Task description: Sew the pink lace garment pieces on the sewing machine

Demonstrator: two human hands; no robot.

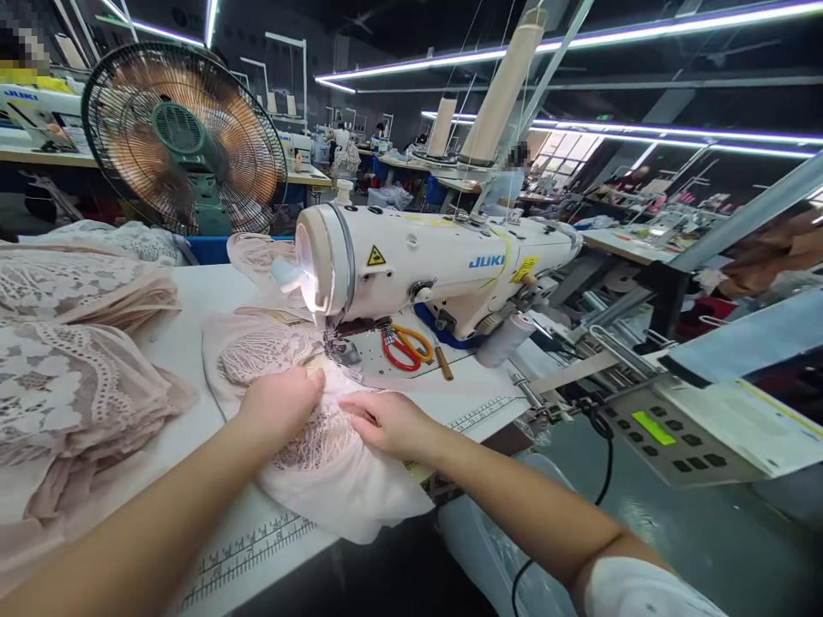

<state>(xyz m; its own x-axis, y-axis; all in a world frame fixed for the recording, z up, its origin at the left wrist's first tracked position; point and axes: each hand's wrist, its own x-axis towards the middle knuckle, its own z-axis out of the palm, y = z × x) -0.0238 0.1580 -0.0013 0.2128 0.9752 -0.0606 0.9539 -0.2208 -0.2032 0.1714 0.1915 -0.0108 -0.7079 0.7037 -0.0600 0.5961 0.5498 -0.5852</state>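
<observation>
A pale pink lace bra (pixel 321 446) lies under the needle area of a white sewing machine (pixel 411 248), its lower edge hanging over the table's front. My left hand (pixel 283 403) is closed on the fabric just left of the presser foot (pixel 338 347), fingertips close to it. On the other side, my right hand (pixel 389 420) pinches the same bra between thumb and fingers. One lace cup spreads flat behind my left hand. The exact fold held in each hand is hidden by the fingers.
Red-handled scissors (pixel 402 351), an orange-handled pair (pixel 417 338) and a wooden-handled tool (pixel 443 364) lie beside the machine. Stacked lace pieces (pixel 83 386) cover the left side. A fan (pixel 183 137) stands behind; a control panel (pixel 669 433) and strip feeder (pixel 553 386) are at right.
</observation>
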